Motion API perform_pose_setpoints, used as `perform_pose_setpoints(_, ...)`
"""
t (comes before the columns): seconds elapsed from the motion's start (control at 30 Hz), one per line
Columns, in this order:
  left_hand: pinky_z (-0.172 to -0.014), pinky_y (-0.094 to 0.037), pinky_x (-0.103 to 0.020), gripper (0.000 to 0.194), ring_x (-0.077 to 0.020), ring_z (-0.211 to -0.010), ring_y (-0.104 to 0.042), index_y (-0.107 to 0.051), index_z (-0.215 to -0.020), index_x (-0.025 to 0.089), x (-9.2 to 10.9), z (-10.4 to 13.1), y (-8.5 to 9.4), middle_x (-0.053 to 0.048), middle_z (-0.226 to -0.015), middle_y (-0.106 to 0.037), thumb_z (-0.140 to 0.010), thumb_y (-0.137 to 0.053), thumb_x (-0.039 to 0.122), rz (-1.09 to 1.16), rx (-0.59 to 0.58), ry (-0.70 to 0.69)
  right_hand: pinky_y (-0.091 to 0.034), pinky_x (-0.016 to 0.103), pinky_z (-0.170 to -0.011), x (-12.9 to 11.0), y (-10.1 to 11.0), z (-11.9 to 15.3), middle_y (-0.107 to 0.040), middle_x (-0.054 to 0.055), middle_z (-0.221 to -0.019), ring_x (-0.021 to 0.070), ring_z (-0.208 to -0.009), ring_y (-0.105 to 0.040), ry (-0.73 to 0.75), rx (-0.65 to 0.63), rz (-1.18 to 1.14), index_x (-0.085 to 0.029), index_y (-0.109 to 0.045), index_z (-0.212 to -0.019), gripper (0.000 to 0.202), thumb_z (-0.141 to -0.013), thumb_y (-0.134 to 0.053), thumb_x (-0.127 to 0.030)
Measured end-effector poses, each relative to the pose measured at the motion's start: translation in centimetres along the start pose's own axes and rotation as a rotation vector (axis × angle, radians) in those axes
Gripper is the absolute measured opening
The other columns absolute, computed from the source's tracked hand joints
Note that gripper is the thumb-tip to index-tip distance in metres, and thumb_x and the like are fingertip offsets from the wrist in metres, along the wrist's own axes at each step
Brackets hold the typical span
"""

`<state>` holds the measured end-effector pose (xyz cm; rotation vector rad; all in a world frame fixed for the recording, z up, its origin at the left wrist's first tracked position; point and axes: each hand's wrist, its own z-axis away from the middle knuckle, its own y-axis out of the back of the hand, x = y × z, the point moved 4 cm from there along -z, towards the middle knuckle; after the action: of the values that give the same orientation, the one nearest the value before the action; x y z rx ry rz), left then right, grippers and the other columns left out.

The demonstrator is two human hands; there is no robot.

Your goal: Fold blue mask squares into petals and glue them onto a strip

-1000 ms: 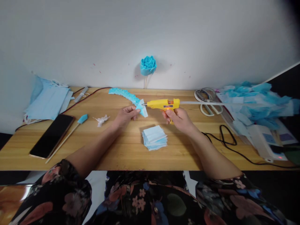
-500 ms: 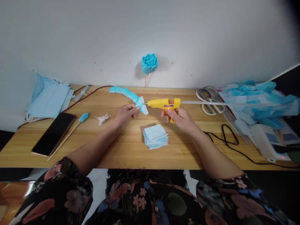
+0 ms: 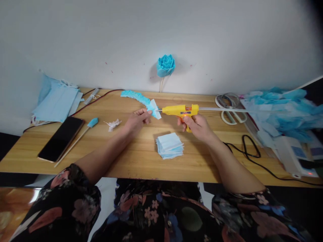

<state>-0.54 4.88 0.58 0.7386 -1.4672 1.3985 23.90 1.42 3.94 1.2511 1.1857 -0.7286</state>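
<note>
My right hand (image 3: 195, 124) is closed round the handle of a yellow hot glue gun (image 3: 176, 110), with a long clear glue stick (image 3: 222, 109) poking out of its back. The metal nozzle points left and meets the pale end piece of a blue fabric petal strip (image 3: 138, 96). My left hand (image 3: 138, 120) pinches that end of the strip; the rest of it curves away to the back left on the table. Between my forearms lies a stack of light blue fabric squares (image 3: 169, 145).
A blue fabric flower (image 3: 166, 66) on a stick stands by the wall. At left are face masks (image 3: 57, 102), a phone (image 3: 62, 138), a blue-tipped stick (image 3: 73, 147) and white scraps (image 3: 113, 124). Scissors (image 3: 233, 117), blue scraps (image 3: 285, 111), a power strip (image 3: 294, 156) and a black cable (image 3: 248, 154) lie right.
The nozzle now touches the strip's end piece a little lower down. The whole view has shifted slightly; both hands keep their holds.
</note>
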Motion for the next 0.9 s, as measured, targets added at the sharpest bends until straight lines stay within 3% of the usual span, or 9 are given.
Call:
perform_pose_setpoints(0.63, -0.067, -0.045, -0.024, 0.036, -0.008, -0.054, -0.05, -0.061, -0.063, 0.017, 0.25, 0.14, -0.2, 0.004, -0.05, -0.054, -0.077, -0.089, 0.035, -0.022, -0.01, -0.004, -0.045, 0.029, -0.058, -0.22, 0.05, 0.05, -0.062, 0.001, -0.069, 0.0116, -0.056, -0.056, -0.018, 0.045, 0.118, -0.02, -0.06, -0.069, 0.068, -0.083, -0.056, -0.086)
perform_pose_setpoints(0.9, -0.066, -0.045, -0.024, 0.037, -0.0081, -0.053, -0.048, -0.061, -0.062, 0.017, 0.37, 0.25, -0.26, 0.004, -0.05, -0.053, -0.079, -0.088, 0.035, -0.024, -0.002, -0.004, -0.044, 0.03, -0.059, -0.52, -0.05, 0.1, -0.059, 0.001, -0.064, 0.0126, -0.056, -0.054, -0.015, 0.05, 0.171, -0.022, -0.056, -0.067, 0.06, -0.089, -0.056, -0.077)
